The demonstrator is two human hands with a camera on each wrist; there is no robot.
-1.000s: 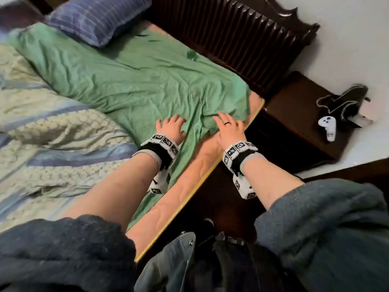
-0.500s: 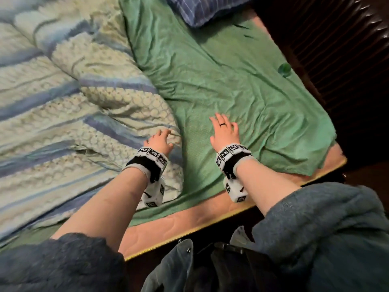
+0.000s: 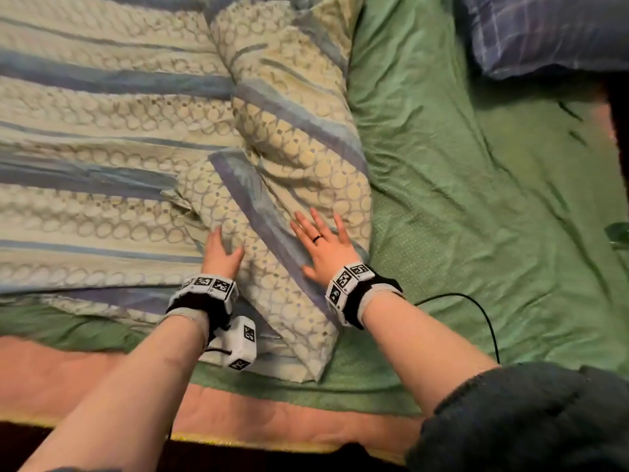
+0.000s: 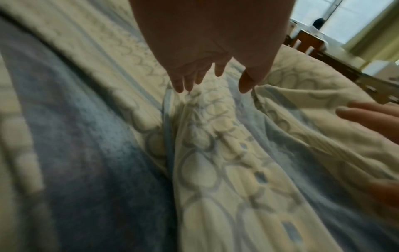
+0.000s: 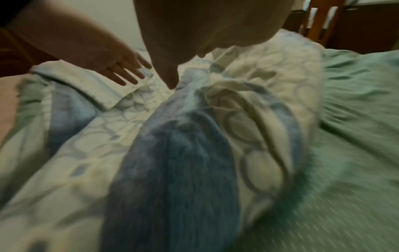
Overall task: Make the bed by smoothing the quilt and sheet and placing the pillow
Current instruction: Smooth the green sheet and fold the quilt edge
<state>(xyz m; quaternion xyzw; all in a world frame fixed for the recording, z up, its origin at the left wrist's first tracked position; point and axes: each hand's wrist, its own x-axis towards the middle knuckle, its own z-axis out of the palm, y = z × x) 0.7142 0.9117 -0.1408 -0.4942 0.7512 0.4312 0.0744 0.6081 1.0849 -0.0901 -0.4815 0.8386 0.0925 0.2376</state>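
Note:
A cream quilt (image 3: pixel 102 107) with blue stripes and a ring pattern covers the left of the bed, bunched into a thick fold (image 3: pixel 296 131) at its right edge. My left hand (image 3: pixel 221 248) reaches over the crumpled quilt corner with fingers straight, seen from the wrist as the left hand (image 4: pixel 207 75) just above the cloth. My right hand (image 3: pixel 321 240), fingers spread, lies flat on the fold's blue stripe. The green sheet (image 3: pixel 476 206) is wrinkled to the right. A blue plaid pillow (image 3: pixel 544 28) lies at the top right.
The pink mattress edge (image 3: pixel 68 379) with yellow piping runs along the near side. A black cable (image 3: pixel 476 311) trails over the sheet by my right forearm. A small dark green object (image 3: pixel 617 233) sits at the right edge. Wooden furniture (image 4: pixel 306 41) stands beyond the bed.
Both hands moved left from the green sheet onto the bunched quilt edge. The view swung left, away from the headboard and nightstand.

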